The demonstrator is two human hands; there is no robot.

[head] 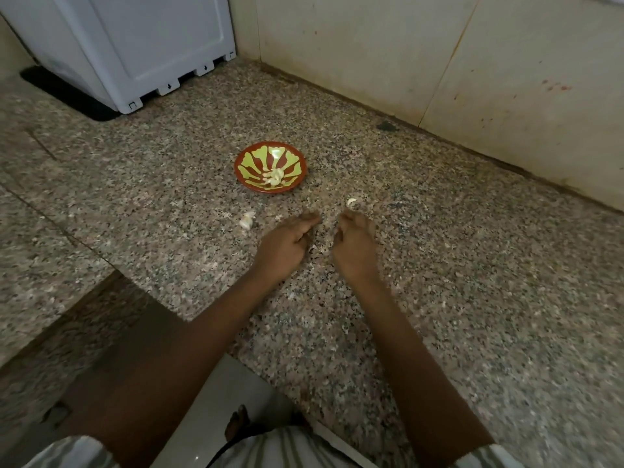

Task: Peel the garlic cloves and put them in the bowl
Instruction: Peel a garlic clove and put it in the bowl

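Next clove up
Left hand [287, 243] and right hand [354, 239] loosely curled, can't tell if pinching; I'd grab the clove [352, 201] and crack its skin first.

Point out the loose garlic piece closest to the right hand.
The garlic piece just beyond the right hand; the other piece lies beside the left hand.

The person wears a pale striped garment [287, 449] with short sleeves [74, 450], forearms [189, 336] bare, and a bare foot [238, 423] shows just beside it.
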